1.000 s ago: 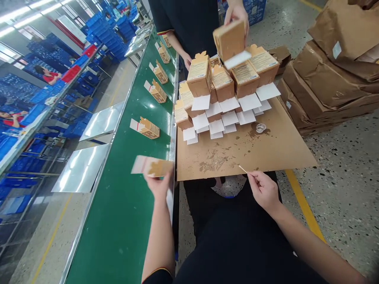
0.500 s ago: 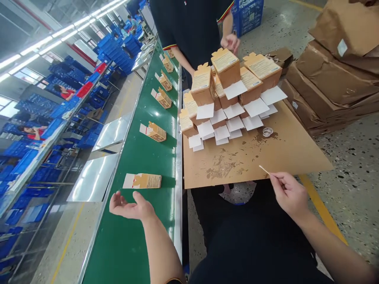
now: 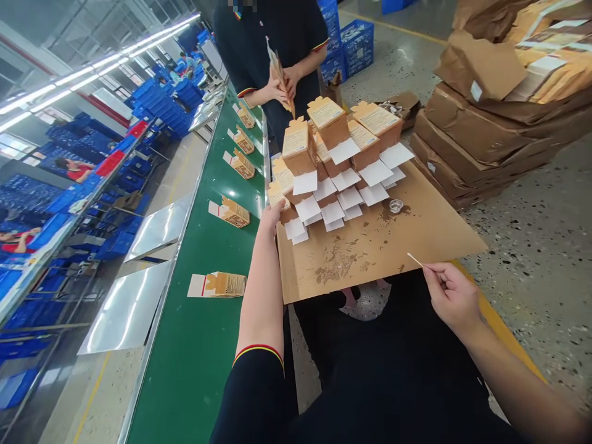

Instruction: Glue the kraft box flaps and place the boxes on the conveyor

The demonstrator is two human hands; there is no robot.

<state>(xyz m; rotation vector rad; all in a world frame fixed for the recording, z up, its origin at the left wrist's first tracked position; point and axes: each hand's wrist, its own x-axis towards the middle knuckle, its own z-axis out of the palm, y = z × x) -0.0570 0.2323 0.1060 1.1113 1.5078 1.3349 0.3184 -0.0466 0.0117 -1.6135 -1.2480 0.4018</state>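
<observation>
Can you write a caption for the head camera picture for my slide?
Left hand reaches the nearest box in the stack; right hand pinches a thin stick beside the cardboard sheet.

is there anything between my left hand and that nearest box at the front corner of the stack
Nothing visible. The left hand already reaches the nearest box at the stack's front left corner, fingertips at its side. The right hand holds a thin stick well off to the other side, over the cardboard sheet.
</observation>
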